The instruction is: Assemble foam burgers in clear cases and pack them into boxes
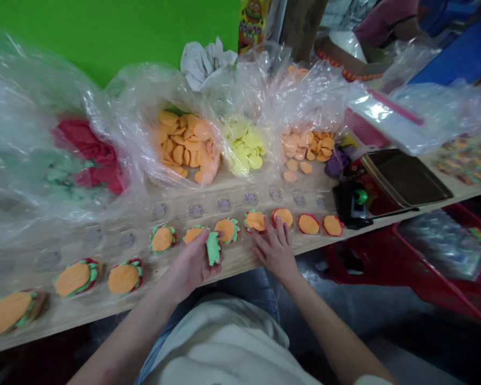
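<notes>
My left hand (196, 260) is closed around a ruffled green lettuce-like piece (213, 249), held just in front of the row of toy burgers. Fingers spread, my right hand (276, 251) reaches over the row. Its fingertips lie at a burger with green edging (255, 220) and at a burger with a red rim (282, 217); whether they press on both I cannot tell. Between my hands sits another burger (226, 230), its green frill showing on the right side. One burger (193, 234) is partly hidden behind my left hand.
Behind the row lie clear plastic trays (223, 204). Open bags hold red pieces (98, 152), orange discs (184, 141), yellow discs (245, 144) and smaller orange discs (318, 144). A black tape dispenser (350, 206) stands at the right, above a red crate (417, 283). More burgers (74, 278) continue leftward.
</notes>
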A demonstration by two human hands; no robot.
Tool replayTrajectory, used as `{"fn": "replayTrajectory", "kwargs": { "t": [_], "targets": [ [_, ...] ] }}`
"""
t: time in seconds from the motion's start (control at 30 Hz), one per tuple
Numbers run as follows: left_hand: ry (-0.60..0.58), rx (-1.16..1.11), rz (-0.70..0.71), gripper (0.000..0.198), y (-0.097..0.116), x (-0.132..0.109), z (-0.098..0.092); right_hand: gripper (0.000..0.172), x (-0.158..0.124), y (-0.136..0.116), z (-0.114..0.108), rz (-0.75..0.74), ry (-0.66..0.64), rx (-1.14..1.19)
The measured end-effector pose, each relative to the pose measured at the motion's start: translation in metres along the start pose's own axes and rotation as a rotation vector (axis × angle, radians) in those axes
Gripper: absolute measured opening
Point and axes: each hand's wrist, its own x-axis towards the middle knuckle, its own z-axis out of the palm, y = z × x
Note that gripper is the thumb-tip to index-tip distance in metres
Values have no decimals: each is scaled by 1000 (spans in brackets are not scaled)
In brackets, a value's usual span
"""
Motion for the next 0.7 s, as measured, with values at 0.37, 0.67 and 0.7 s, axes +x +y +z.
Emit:
{"fn": "replayTrajectory", "kwargs": {
  "t": [0.37,0.67,0.7],
  "targets": [
    [26,817,454,19,-50,2,1,25,2,-54,-14,482,-184,1128],
    [517,1853,748,46,-28,35,-13,23,-6,-11,-14,582,-180,993],
    [516,1876,741,46,-29,38,-13,21,-6,-13,-10,537,-233,978]
  ]
}}
